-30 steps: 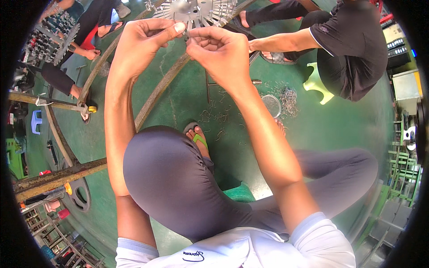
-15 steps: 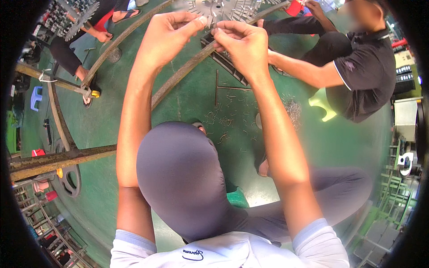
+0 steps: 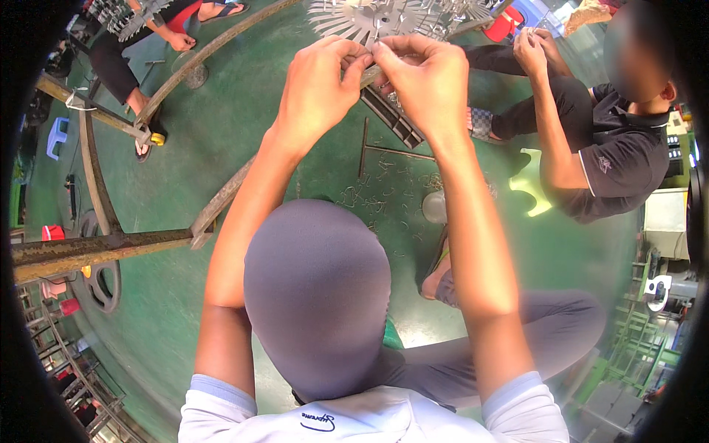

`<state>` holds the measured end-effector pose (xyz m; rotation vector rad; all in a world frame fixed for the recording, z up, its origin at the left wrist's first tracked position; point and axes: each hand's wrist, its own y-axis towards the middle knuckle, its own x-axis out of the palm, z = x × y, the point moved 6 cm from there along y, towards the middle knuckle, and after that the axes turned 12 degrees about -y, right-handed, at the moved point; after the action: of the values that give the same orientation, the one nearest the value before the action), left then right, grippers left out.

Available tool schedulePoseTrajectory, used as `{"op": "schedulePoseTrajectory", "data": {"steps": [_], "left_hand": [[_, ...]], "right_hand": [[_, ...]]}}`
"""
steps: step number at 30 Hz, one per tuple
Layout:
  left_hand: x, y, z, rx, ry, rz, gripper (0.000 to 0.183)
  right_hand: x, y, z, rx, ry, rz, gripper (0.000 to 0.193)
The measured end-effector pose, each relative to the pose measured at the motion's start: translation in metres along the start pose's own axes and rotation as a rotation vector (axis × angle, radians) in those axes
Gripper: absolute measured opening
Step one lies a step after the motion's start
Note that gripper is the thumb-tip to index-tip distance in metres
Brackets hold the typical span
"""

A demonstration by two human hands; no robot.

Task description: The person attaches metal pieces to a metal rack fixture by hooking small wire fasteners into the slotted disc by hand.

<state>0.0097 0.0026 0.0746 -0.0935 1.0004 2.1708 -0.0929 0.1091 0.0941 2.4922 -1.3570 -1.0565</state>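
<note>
Both my hands are raised at the top centre with their fingertips almost meeting. My left hand (image 3: 323, 87) is closed, thumb and forefinger pinched together. My right hand (image 3: 434, 87) also pinches, its thumb and forefinger beside the left fingertips. Whatever lies in either pinch is too small to make out. Just beyond the fingertips stands a silver metal disc (image 3: 342, 20) with many radial fins, and small metal pieces show along its right side. Under my hands, a curved metal bar (image 3: 225, 198) and a dark slotted tray (image 3: 399, 122) are partly covered.
A T-shaped metal rod (image 3: 365, 151) lies on the green floor among scattered thin scraps (image 3: 358, 198). At right, a co-worker (image 3: 628, 170) sits by a yellow-green stool (image 3: 528, 183). Another person's hand (image 3: 181, 42) shows at upper left. A rusty frame (image 3: 103, 249) crosses the left side.
My left hand has moved right and slightly down, closer to my right hand, which has shifted a little right. The co-worker at right has drawn back an outstretched arm and raised both hands together.
</note>
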Motion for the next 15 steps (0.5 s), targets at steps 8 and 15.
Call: {"op": "schedulePoseTrajectory", "data": {"steps": [8,15], "left_hand": [[0.006,-0.006,-0.001,0.029,0.055,0.033,0.015],[0.013,-0.004,-0.004,0.08,0.039,0.071,0.016]], "right_hand": [[-0.015,0.01,-0.045,-0.02,-0.247,-0.082,0.026],[-0.014,0.021,-0.042,0.091,-0.304,-0.158,0.026]]}}
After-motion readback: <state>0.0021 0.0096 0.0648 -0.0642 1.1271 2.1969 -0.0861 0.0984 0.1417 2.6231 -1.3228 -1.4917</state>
